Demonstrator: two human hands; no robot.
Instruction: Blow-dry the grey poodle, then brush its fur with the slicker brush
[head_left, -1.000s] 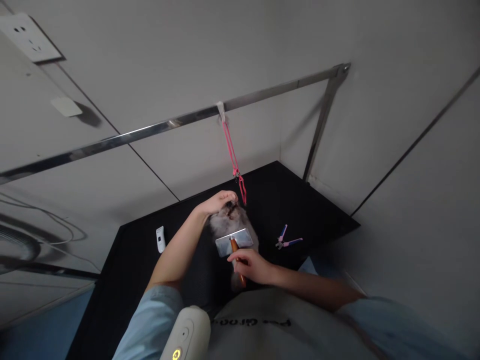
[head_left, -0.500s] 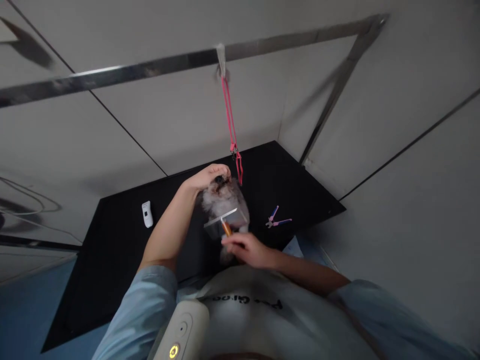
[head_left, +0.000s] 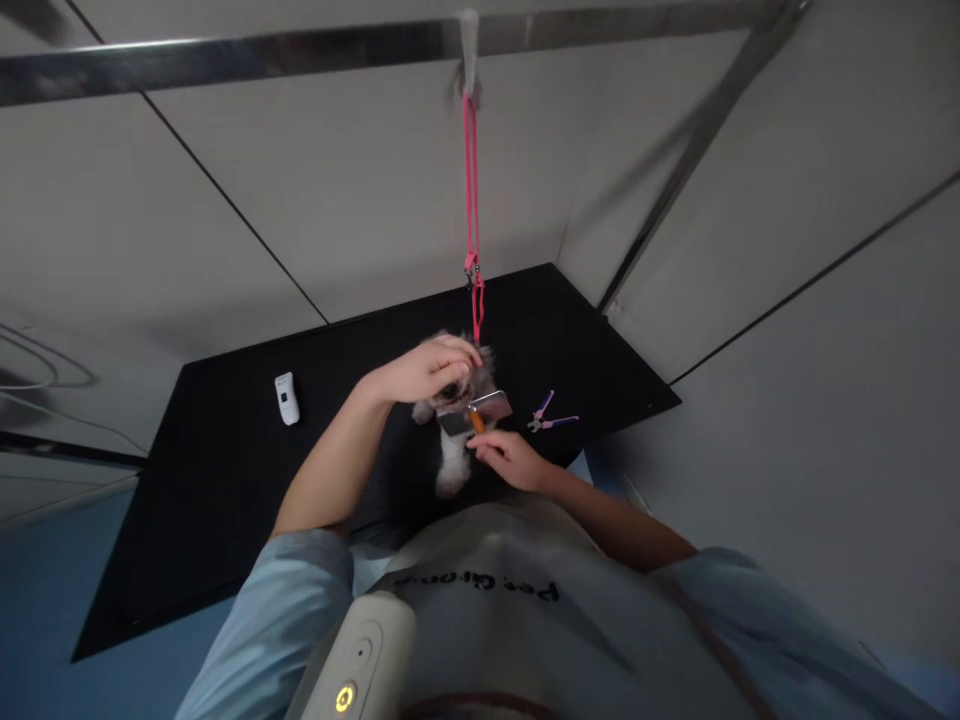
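Observation:
A small fluffy grey-and-white dog (head_left: 453,465) is on the black table, facing me, with a pale front leg showing. My left hand (head_left: 439,367) lies over the top of its head, fingers curled round the head and the thumb near an eye. In my right hand (head_left: 510,458) is the orange handle of a slicker brush (head_left: 491,406). The brush's wide metal head is just below the dog's face, at the chest. Its bristles are hidden, so contact with the coat cannot be made out.
A pink grooming loop (head_left: 471,180) hangs from a metal bar (head_left: 300,58) behind the dog. On the black table (head_left: 225,470) lie nail clippers (head_left: 551,415) to the right and a white handheld device (head_left: 286,398) to the left. Walls stand behind and right.
My left hand has shifted over the top of the dog's head, and its face now points more toward me. The brush has moved up and right toward the chin. The camera view has tilted down.

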